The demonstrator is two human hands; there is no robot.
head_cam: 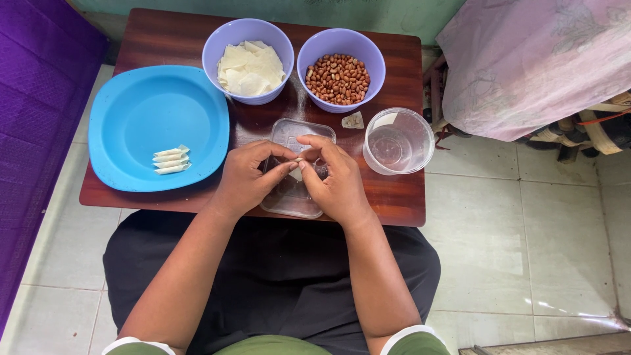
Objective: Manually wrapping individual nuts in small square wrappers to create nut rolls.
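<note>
My left hand (246,177) and my right hand (336,181) meet over a clear plastic lid (287,135) lying on the small wooden table (171,39). Between the fingertips of both hands I pinch a small pale wrapper piece (297,169), which my fingers mostly hide. Beyond my hands stands a lilac bowl of thin white wrapper sheets (250,66), and beside it a lilac bowl of peanuts (338,79). To the left, a blue plate (141,108) carries three rolled white wraps (171,160).
A clear round plastic cup (398,141) stands at the table's right edge, with a small wrapper scrap (353,120) next to it. Purple fabric (33,85) lies to the left. A pink cloth-covered object (526,59) stands at the right on the tiled floor (513,230).
</note>
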